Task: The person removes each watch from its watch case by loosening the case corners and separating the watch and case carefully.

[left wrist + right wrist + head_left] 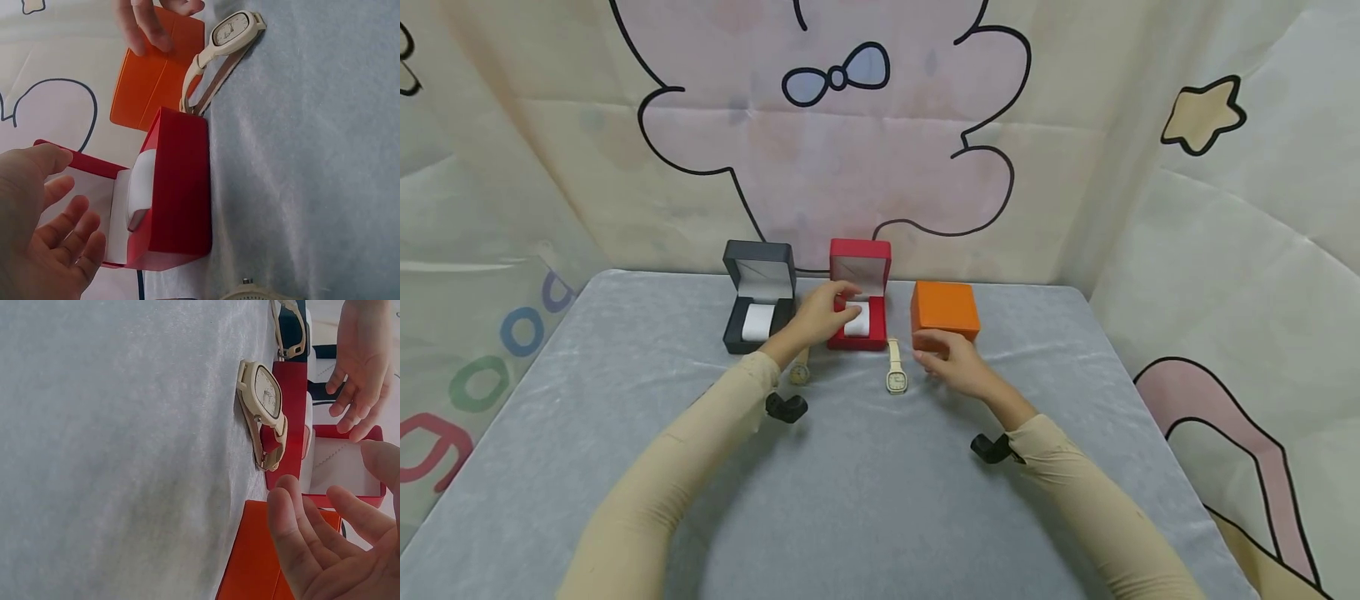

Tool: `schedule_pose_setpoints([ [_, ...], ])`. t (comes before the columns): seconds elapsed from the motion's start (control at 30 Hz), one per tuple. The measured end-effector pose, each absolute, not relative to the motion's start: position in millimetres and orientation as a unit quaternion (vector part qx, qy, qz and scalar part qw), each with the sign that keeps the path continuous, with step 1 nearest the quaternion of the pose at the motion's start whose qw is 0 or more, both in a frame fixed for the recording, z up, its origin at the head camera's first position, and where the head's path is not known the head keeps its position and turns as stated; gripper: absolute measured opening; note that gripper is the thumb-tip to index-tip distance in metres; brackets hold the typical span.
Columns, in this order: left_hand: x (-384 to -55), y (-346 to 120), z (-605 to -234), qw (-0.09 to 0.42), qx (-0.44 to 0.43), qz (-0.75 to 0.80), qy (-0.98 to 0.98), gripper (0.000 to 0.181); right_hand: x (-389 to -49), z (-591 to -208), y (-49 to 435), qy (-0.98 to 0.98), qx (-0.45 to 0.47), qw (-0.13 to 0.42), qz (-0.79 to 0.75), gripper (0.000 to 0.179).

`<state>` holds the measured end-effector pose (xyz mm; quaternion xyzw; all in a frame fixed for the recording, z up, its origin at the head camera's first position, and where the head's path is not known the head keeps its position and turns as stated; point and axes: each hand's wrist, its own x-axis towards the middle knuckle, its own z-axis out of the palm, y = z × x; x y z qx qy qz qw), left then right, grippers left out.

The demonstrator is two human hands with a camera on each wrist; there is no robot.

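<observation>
Gently, left hand (818, 312) and right hand (955, 364), fingers (74, 212) apart: steady that red box (181, 194) near the counter's (857, 500) far edge!

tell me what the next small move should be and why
Probably ease open the orange box with the right hand: that box looks shut and the hand is right beside it, while the red box and black box both stand open.

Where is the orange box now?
In the head view, the orange box stands on the table, right of the open red box and just beyond the right hand.
</observation>
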<state>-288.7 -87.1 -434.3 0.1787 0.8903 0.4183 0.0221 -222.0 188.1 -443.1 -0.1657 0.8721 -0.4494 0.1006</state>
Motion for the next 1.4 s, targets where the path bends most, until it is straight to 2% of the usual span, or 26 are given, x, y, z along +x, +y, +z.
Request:
schedule_pose_setpoints([
  [0.23,-287.5,-80.6,-431.3,0.023,0.192,0.429,0.883,0.040,-220.6,-441.2,194.6,0.866,-0.170,0.097,-0.460,0.046],
  [0.63,-284.7,-58.3,-426.0,0.036,0.217,0.423,0.879,0.041,-222.0,-429.1,218.8,0.865,-0.154,0.051,-0.474,0.045],
  [0.87,-282.1,-39.7,-424.9,0.049,0.224,0.441,0.868,0.043,-226.3,-425.1,237.3,0.861,-0.149,0.007,-0.486,0.041],
  [1.03,-280.2,-26.5,-426.8,0.062,0.227,0.446,0.864,0.048,-232.0,-421.9,252.2,0.859,-0.120,-0.026,-0.498,0.045],
  [1.4,-283.4,-10.1,-440.6,0.062,0.235,0.422,0.873,0.064,-243.2,-436.5,271.8,0.858,-0.062,0.020,-0.509,0.067],
])
